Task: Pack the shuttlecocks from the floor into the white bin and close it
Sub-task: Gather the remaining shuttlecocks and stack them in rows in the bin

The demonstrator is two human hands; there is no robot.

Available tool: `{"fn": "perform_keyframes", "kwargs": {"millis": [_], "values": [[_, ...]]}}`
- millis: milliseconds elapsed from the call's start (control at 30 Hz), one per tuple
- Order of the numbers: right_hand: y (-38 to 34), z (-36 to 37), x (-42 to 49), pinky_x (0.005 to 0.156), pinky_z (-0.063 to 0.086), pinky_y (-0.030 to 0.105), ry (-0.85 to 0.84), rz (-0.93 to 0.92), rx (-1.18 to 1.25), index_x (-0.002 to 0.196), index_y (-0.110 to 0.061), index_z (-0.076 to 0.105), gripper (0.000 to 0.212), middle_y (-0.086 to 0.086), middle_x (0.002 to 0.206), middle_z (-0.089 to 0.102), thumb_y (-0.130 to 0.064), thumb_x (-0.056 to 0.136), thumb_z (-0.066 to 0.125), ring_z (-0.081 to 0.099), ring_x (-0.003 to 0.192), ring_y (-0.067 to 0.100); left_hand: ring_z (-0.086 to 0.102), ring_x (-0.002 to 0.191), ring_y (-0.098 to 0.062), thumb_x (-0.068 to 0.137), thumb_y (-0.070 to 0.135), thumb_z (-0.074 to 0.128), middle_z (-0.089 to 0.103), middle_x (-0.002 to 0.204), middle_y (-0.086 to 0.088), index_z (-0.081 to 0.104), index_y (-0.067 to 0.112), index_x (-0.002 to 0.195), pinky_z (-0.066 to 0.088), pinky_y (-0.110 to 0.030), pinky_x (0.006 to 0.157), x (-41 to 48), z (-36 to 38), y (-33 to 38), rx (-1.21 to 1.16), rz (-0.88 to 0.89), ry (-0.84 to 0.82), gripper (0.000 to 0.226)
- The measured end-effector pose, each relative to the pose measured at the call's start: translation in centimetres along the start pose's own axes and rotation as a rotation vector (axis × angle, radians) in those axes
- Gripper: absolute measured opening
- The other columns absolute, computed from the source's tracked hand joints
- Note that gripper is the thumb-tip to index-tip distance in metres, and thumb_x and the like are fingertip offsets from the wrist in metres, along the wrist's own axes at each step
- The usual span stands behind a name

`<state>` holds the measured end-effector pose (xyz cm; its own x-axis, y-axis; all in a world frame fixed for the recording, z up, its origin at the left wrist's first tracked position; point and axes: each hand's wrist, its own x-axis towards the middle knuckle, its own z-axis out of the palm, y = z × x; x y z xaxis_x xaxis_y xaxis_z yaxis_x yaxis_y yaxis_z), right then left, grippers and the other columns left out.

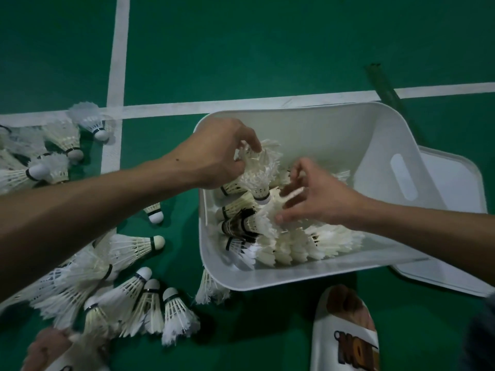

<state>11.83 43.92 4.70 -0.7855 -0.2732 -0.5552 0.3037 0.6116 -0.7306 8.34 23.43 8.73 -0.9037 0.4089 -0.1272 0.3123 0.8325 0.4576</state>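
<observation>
White bin (294,279) sits on the green floor (267,49), pile of shuttlecocks (294,247) inside. Left hand (217,156) has its grip round one shuttlecock (257,178) over the bin's left side, while right hand (316,199) is wide, fingers spread on the pile. Loose shuttlecocks (128,298) lie left, lid (455,188) right.

Dim, greenish light throughout; the frame's corners darken, court lines bow with wide-angle distortion, and detail is soft, slightly blurred.

bin (321,129) open-topped, far half seemingly free
</observation>
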Motion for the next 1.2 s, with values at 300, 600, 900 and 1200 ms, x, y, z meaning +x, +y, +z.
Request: {"fn": "perform_keyframes", "kwargs": {"millis": [300,600,900,1200], "values": [[-1.0,1.7,-0.4,0.071,0.058,0.039,0.200,-0.108,0.080,0.100,-0.024,0.030,0.071,0.007,0.094,0.061,-0.028,0.061,0.089,0.063,0.077,0.018,0.059,0.105,-0.018,0.084,0.016,0.063,0.061,0.121,-0.003,0.067,0.022,0.112,0.038,-0.021,0.082,0.7,1.7,1.7,0.005,-0.025,-0.017,0.029],[0.1,-0.2,-1.5,0.046,0.053,0.031,0.143,-0.087,-0.105,0.114,-0.037,0.030,0.070,0.010,0.076,0.062,-0.009,0.072,0.080,0.057,0.050,0.013,0.064,0.091,-0.007,0.084,0.035,0.069,0.069,0.112,0.001,0.071,0.018,0.107,0.048,-0.024,0.079,1.1,1.4,1.2,-0.212,-0.144,0.006,0.028],[1.8,0.1,-1.0,0.075,0.050,0.029,0.119,0.033,-0.209,0.133,-0.025,0.039,0.074,-0.005,0.128,0.048,-0.031,0.073,0.081,0.062,0.091,0.015,0.062,0.091,-0.005,0.081,0.022,0.073,0.067,0.115,0.004,0.070,0.021,0.108,0.047,-0.023,0.083,1.1,1.2,1.1,-0.148,-0.148,0.007,0.027],[2.7,1.3,0.1,0.084,0.042,0.024,0.097,0.077,-0.208,0.140,-0.017,0.036,0.066,0.001,0.138,0.046,-0.029,0.084,0.068,0.050,0.108,0.014,0.058,0.087,-0.001,0.083,0.023,0.072,0.066,0.115,0.005,0.068,0.022,0.111,0.041,-0.018,0.078,1.1,1.3,0.8,-0.130,-0.130,-0.017,0.028]]}}
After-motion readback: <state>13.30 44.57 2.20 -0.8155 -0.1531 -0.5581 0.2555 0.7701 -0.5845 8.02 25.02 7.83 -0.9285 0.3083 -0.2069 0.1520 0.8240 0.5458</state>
